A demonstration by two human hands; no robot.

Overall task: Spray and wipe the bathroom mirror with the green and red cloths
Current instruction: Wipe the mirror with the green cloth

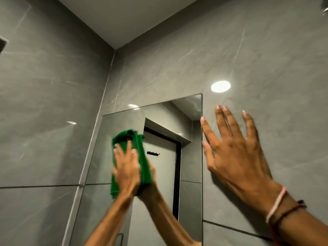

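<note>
I am pressing my left hand [126, 167] flat against the mirror [159, 174], fingers stretched out over the green cloth [142, 157], which is sitting pinned between my palm and the glass. The cloth is bunching up above my fingertips and hanging down below the heel of the hand on its left side. The hand is not curling around the cloth; it is holding it only by pressing on it. Just right of that hand, its reflection is meeting it in the glass, wrist to wrist.

My right hand [237, 155] is resting open and spread on the grey wall [266, 68], just right of the mirror's right edge, holding nothing. Its thumb and forefinger are lying close to that edge; whether they are touching the glass I cannot tell. Two bands [278, 203], one pale and one dark, are sitting on that wrist.

Between my hands the mirror is showing a door [159, 174] with a dark frame and a small hook rack [153, 153], right of the cloth. A bright round light spot [220, 86] is glaring on the wall above my right hand.
</note>
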